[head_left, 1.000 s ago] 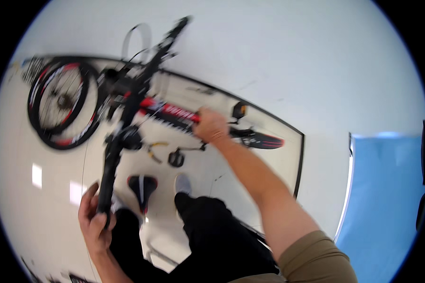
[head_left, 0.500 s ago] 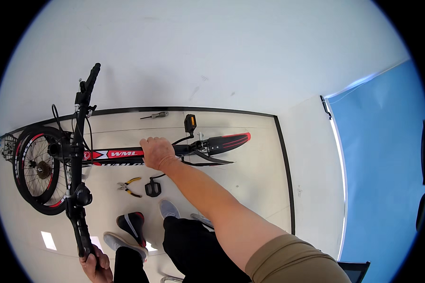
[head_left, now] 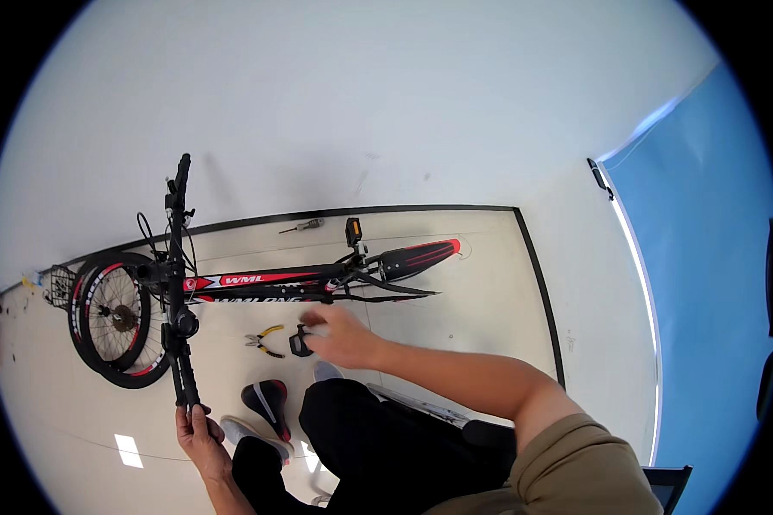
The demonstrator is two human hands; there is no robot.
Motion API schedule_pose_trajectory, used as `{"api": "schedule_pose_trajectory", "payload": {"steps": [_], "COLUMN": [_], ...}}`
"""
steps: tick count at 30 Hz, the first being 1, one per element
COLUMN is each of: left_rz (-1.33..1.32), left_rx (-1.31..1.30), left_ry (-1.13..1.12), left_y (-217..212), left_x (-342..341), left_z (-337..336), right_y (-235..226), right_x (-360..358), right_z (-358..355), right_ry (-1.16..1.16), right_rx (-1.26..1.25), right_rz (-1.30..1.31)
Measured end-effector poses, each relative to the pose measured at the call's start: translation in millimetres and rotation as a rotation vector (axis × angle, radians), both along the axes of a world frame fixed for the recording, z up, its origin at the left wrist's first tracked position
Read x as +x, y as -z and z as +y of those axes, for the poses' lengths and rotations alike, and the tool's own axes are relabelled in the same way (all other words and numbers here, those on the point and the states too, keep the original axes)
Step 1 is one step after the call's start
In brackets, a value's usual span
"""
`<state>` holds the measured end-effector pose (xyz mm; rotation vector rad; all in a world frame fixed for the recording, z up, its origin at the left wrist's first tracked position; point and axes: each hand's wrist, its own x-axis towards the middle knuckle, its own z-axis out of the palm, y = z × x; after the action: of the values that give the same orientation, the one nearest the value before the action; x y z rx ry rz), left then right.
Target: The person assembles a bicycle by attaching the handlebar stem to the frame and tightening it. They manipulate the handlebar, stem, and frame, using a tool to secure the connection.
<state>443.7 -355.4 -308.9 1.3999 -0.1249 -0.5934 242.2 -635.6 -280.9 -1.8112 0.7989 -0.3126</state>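
Note:
A black and red bicycle frame [head_left: 275, 276] stretches from the handlebar [head_left: 178, 283] at the left to a mudguard [head_left: 421, 257] at the right. My left hand [head_left: 203, 442] is closed around the near end of the handlebar. Bent and slightly blurred, my right hand [head_left: 342, 337] hovers beside the near pedal [head_left: 300, 342]; whether its fingers touch it is unclear. The far pedal [head_left: 354, 230] stands on the frame's wall side. No seat shows on the frame; a black and red saddle [head_left: 266, 407] lies on the floor near my feet.
Yellow-handled pliers [head_left: 266, 341] lie left of the near pedal. A screwdriver [head_left: 302, 226] rests along the wall. Two wheels [head_left: 116, 322] overlap at the left, one with a sprocket cluster, next to a wire basket [head_left: 60, 286]. A blue panel [head_left: 704, 257] stands at the right.
My right hand has let go of the frame's top tube and come nearer, beside the near pedal. My left hand keeps the handlebar end. The whole view has shifted slightly.

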Motion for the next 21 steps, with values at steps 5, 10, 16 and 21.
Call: {"api": "schedule_pose_trajectory", "payload": {"steps": [5,10,16,21], "left_rz": [-0.109,-0.199,-0.409,-0.356], "left_rx": [0.178,0.46,0.752,0.906], "left_ry": [-0.009,0.07,0.131,0.177], "left_y": [-13,-19,-12,-34], "left_x": [-6,-9,23,-5], "left_z": [-3,-8,10,-22], "right_y": [-97,-135,-109,-86], "right_x": [-100,-169,-175,-175], "right_z": [57,79,81,80], "right_ry": [0.051,0.164,0.228,0.166], "right_rx": [0.363,0.449,0.288,-0.165], "right_rz": [-0.15,-0.178,-0.112,-0.108]}}
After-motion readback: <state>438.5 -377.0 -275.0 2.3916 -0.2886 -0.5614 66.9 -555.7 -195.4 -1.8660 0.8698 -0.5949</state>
